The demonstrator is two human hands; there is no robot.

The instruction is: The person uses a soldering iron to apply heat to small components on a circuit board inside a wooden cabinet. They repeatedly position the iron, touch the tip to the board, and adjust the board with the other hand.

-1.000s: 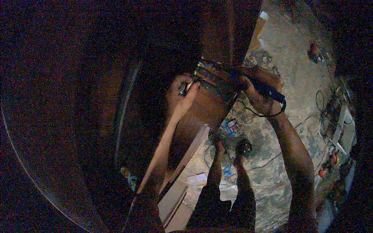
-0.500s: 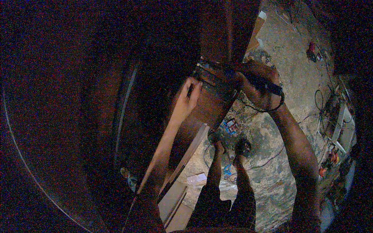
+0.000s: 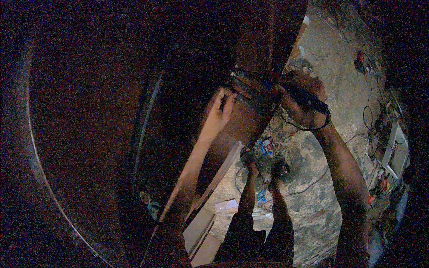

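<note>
The picture is dark and grainy. In front of me runs a brown panel (image 3: 237, 118), with a dark fitting (image 3: 254, 89) across it. My left hand (image 3: 227, 105) is at the fitting's left side, thumb and fingers curled together; whether anything is between them is too dark to make out. At the fitting's right end, my right hand (image 3: 301, 100) is wrapped round a dark, elongated tool (image 3: 308, 99). A thin black cord hangs in a loop from the tool beside my wrist. The tool's far end is lost in shadow near the fitting.
Below lies a rough, stained floor (image 3: 308, 178), with my feet on it. Small blue and red items (image 3: 267, 146) lie by my feet. Off to the right are a pale metal frame (image 3: 395, 149), loose cables (image 3: 367, 117) and a red object (image 3: 360, 56). A large dark surface fills the left.
The view has shifted slightly, so the panel and both hands sit a little farther right. Both hands keep nearly the same places at the fitting.
</note>
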